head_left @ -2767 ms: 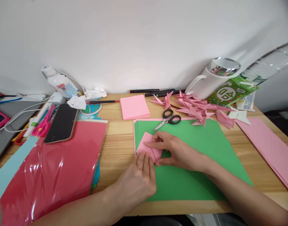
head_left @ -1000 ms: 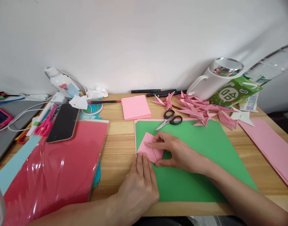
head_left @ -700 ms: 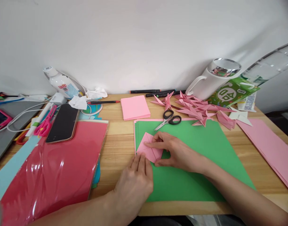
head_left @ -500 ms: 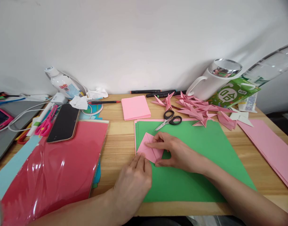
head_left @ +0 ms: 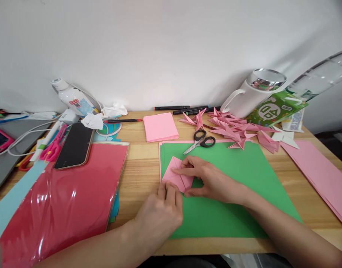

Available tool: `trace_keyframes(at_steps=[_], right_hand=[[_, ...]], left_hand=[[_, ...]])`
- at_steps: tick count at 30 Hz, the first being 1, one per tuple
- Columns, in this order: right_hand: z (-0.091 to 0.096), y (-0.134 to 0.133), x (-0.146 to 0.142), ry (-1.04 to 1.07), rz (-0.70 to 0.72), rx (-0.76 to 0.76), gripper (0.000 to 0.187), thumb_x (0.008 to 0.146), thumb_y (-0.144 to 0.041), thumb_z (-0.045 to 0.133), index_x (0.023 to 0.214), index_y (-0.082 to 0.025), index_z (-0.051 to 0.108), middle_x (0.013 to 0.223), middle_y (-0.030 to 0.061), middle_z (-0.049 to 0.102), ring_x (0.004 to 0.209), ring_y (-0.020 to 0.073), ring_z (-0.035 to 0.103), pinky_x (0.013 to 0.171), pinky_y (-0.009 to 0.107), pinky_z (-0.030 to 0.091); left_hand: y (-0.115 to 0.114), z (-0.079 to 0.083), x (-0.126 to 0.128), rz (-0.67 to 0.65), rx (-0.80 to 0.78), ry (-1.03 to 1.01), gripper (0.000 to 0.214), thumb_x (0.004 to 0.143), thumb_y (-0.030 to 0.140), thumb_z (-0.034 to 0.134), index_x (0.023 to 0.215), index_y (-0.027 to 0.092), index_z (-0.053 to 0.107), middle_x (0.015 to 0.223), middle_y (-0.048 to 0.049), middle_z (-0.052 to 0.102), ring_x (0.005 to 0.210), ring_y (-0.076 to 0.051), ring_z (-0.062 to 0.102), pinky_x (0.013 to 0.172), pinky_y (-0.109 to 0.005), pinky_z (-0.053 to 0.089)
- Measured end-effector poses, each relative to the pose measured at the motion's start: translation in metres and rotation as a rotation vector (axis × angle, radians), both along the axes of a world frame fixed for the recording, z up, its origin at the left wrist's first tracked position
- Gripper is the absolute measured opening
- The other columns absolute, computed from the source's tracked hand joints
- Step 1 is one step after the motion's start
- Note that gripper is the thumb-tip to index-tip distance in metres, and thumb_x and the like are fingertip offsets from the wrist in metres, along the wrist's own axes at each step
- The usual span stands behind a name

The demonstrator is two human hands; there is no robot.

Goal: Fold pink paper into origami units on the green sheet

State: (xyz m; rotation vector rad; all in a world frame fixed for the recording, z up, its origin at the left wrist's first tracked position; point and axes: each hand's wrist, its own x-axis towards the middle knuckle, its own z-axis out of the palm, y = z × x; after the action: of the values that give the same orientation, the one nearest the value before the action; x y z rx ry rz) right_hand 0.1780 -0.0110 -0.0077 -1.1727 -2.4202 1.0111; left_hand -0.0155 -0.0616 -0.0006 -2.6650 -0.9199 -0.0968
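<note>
- The left hand (head_left: 160, 216) is nearest, knuckles bent and fingertips down at the near edge of the folded pink paper (head_left: 175, 174). I cannot tell whether it pinches a flap or only presses, because the fingers hide the contact.
- The folded pink paper lies flat on the near left corner of the green sheets (head_left: 238, 193), with its left point just at their edge. An uneven push from the left hand would likely set the crease off its line, and a hard drag could tear the thin layers.
- The right hand (head_left: 212, 182) is spread and holds nothing. Its index finger lies along the top of the paper and its thumb rests at the near corner, pinning the paper down. If that pressure eased, the paper would probably swivel under the left fingertips.
- The green sheets are a loose stack on the wooden table (head_left: 140, 167). They could slide on 1 another and carry the paper with them.
- The scissors (head_left: 200, 141) lie partly open on the far edge of the green sheets, just beyond the right hand. A forward sweep of the knuckles might knock them or meet a blade.
- The folded pink pieces (head_left: 235, 128) are heaped beyond, near the white jug (head_left: 252, 93). A careless sleeve or arm could crush them.
</note>
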Motion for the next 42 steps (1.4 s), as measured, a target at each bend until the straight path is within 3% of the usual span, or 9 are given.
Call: trace_keyframes(at_steps=[5, 8, 11, 16, 22, 26, 33, 38, 42], right_hand=[[-0.001, -0.001, 0.000, 0.008, 0.005, 0.035, 0.045, 0.082, -0.016, 0.061, 0.124, -0.029, 0.056, 0.094, 0.0045, 0.053, 0.088, 0.0176, 0.052, 0.077, 0.031, 0.046], [-0.002, -0.003, -0.003, 0.000, -0.031, 0.055, 0.038, 0.082, -0.018, 0.060, 0.119, -0.026, 0.059, 0.093, 0.0053, 0.053, 0.087, 0.0183, 0.052, 0.077, 0.032, 0.046], [-0.002, -0.003, -0.004, -0.007, -0.056, 0.061, 0.037, 0.080, -0.020, 0.063, 0.117, -0.025, 0.061, 0.095, 0.0058, 0.054, 0.087, 0.0186, 0.052, 0.076, 0.033, 0.047], [0.001, -0.003, -0.002, 0.012, -0.019, 0.051, 0.037, 0.083, -0.020, 0.059, 0.119, -0.025, 0.058, 0.096, 0.0060, 0.054, 0.087, 0.0186, 0.053, 0.076, 0.033, 0.047], [0.004, 0.000, 0.002, -0.007, 0.048, 0.008, 0.036, 0.084, -0.017, 0.056, 0.120, -0.025, 0.057, 0.098, 0.0063, 0.053, 0.088, 0.0188, 0.051, 0.076, 0.033, 0.046], [0.004, 0.000, 0.002, -0.012, 0.063, 0.000, 0.042, 0.083, -0.019, 0.059, 0.123, -0.027, 0.054, 0.100, 0.0060, 0.052, 0.090, 0.0188, 0.051, 0.077, 0.033, 0.046], [-0.006, -0.005, -0.004, 0.012, -0.055, 0.096, 0.056, 0.072, -0.032, 0.073, 0.125, -0.027, 0.054, 0.097, 0.0062, 0.053, 0.089, 0.0204, 0.052, 0.076, 0.035, 0.048], [-0.009, -0.006, -0.005, -0.005, -0.048, 0.135, 0.057, 0.073, -0.032, 0.072, 0.126, -0.029, 0.053, 0.097, 0.0060, 0.053, 0.088, 0.0206, 0.052, 0.075, 0.034, 0.048], [-0.010, -0.008, -0.006, -0.031, -0.065, 0.177, 0.048, 0.077, -0.034, 0.068, 0.123, -0.025, 0.055, 0.096, 0.0067, 0.054, 0.087, 0.0208, 0.052, 0.073, 0.035, 0.048]], left_hand=[[-0.004, -0.007, 0.003, -0.049, 0.095, -0.056, 0.017, 0.077, 0.010, 0.057, 0.086, 0.003, 0.070, 0.090, -0.0207, 0.070, 0.076, -0.031, 0.069, 0.050, -0.032, 0.053], [-0.007, -0.008, 0.007, -0.038, 0.110, -0.070, 0.014, 0.078, 0.013, 0.061, 0.080, 0.004, 0.071, 0.088, -0.0222, 0.070, 0.075, -0.035, 0.069, 0.048, -0.035, 0.052], [-0.011, -0.007, 0.009, -0.020, 0.064, -0.042, 0.025, 0.082, 0.025, 0.060, 0.075, 0.004, 0.071, 0.093, -0.0261, 0.068, 0.080, -0.039, 0.068, 0.050, -0.037, 0.052], [-0.017, -0.007, 0.009, -0.001, -0.028, -0.004, 0.048, 0.084, 0.047, 0.052, 0.093, 0.004, 0.071, 0.103, -0.0292, 0.065, 0.090, -0.040, 0.066, 0.060, -0.042, 0.055], [-0.018, -0.009, 0.008, -0.001, 0.026, -0.034, 0.056, 0.080, 0.053, 0.055, 0.101, 0.003, 0.068, 0.099, -0.0284, 0.066, 0.090, -0.039, 0.066, 0.060, -0.039, 0.055], [-0.013, -0.008, 0.005, -0.039, 0.055, -0.081, 0.055, 0.083, 0.051, 0.052, 0.099, 0.000, 0.067, 0.093, -0.0289, 0.067, 0.086, -0.037, 0.067, 0.063, -0.042, 0.054], [-0.004, -0.004, 0.002, -0.065, 0.066, -0.082, 0.024, 0.084, 0.025, 0.059, 0.085, 0.003, 0.068, 0.089, -0.0206, 0.070, 0.078, -0.032, 0.069, 0.052, -0.033, 0.050], [-0.008, -0.004, 0.008, -0.039, 0.092, -0.038, 0.028, 0.084, 0.028, 0.058, 0.079, 0.003, 0.069, 0.089, -0.0216, 0.070, 0.080, -0.033, 0.069, 0.064, -0.041, 0.052], [-0.009, -0.004, 0.010, -0.025, 0.125, -0.033, 0.032, 0.085, 0.031, 0.057, 0.082, 0.001, 0.069, 0.089, -0.0230, 0.070, 0.080, -0.032, 0.069, 0.067, -0.041, 0.052]])
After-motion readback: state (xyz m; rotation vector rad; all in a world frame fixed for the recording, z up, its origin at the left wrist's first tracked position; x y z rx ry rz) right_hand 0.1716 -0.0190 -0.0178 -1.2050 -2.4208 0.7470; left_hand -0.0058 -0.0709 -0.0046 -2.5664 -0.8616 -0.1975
